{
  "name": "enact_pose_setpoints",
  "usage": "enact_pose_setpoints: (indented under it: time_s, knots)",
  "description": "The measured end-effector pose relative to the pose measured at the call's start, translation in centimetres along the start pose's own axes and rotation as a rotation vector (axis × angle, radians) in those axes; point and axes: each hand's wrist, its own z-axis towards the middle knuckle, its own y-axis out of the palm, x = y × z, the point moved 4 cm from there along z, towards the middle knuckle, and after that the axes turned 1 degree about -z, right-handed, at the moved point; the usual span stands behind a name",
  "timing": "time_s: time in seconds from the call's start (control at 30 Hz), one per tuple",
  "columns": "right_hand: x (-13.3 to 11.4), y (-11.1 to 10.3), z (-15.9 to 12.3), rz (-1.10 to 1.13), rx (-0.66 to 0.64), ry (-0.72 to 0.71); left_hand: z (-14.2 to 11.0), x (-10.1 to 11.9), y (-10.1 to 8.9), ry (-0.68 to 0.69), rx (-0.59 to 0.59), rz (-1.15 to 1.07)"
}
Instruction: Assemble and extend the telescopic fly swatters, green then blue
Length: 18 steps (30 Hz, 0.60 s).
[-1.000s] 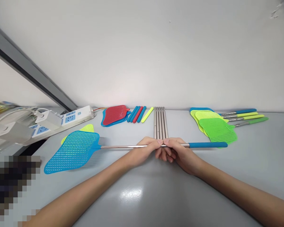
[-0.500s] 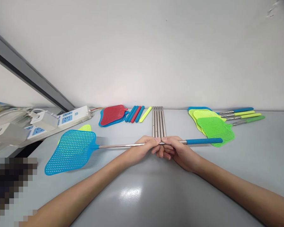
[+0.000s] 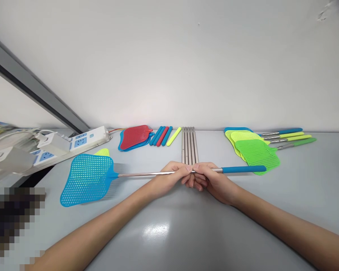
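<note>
A blue fly swatter [image 3: 87, 182] with a shiny metal rod lies across both hands, its mesh head at the left and its blue grip at the right. My left hand [image 3: 176, 174] pinches the rod near its middle, thumb on top. Close beside it, my right hand [image 3: 213, 178] is closed on the same rod, left of the blue grip. The fingertips of both hands meet beneath the rod. Just beyond the hands several metal rods [image 3: 189, 143] lie side by side, their near ends hidden. Under the blue head, a yellow mesh head [image 3: 103, 152] partly shows.
At the right lie several swatters with grips, a green swatter [image 3: 257, 154] on top. Several loose coloured grips [image 3: 162, 136] and a red mesh head [image 3: 135, 136] over a blue one lie at the back. A power strip [image 3: 81, 141] with plugs and cables stands at the left.
The blue swatter head has turned slightly, its lower left corner shifting right and up. Both hands keep their hold on the rod in nearly the same place.
</note>
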Motion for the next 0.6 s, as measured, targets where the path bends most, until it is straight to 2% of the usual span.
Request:
enact_pose_setpoints:
  time_s: [0.3, 0.6]
  knots:
    - [-0.06, 0.14, -0.02, 0.019, 0.011, -0.003, -0.03, -0.09, -0.22, -0.017, 0.050, 0.081]
    - [-0.28, 0.08, -0.04, 0.031, 0.052, -0.009, 0.05, -0.11, -0.24, -0.004, 0.052, 0.084]
